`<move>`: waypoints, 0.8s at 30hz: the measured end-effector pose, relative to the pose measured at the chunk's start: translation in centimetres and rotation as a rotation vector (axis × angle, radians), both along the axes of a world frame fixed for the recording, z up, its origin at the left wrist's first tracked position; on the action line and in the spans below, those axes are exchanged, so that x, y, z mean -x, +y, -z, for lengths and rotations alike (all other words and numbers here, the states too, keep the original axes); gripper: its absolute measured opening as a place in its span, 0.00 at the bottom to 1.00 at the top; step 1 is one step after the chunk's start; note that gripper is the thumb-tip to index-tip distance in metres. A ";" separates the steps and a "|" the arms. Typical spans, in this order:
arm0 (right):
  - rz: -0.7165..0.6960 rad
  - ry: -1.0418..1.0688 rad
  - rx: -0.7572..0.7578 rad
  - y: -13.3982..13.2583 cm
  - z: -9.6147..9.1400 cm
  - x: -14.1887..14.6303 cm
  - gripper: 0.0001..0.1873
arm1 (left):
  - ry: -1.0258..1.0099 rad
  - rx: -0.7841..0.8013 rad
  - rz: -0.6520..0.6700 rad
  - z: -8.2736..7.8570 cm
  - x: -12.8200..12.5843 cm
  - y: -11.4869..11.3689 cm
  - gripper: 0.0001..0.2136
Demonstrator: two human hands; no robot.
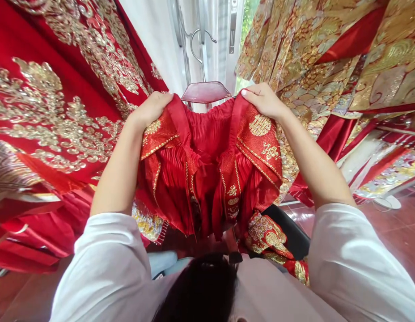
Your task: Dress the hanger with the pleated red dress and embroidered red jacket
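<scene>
A red pleated garment with gold embroidery, apparently a skirt or jacket, hangs spread between my two hands. My left hand is closed over its upper left corner, thumb along the edge. At the upper right corner, my right hand grips the fabric in the same way, near a round gold emblem. Between the hands, a hanger with a pinkish bar and a metal hook shows above the gathered red cloth. The fingers behind the fabric are hidden.
Red cloth with gold sequins hangs close on the left. Gold-patterned garments hang on the right. Below, a red and gold embroidered piece lies by a black surface. A white door frame stands behind the hanger.
</scene>
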State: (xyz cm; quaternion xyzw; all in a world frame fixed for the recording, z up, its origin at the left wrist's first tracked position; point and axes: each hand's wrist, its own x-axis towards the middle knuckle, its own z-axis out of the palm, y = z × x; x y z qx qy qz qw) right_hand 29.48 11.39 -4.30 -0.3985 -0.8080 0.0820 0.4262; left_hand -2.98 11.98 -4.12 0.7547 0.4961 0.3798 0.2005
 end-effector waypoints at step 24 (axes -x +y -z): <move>0.271 0.158 0.067 -5.2 6.2 1.2 0.16 | 0.685 -0.742 -0.067 -2.3 -12.7 -0.3 0.17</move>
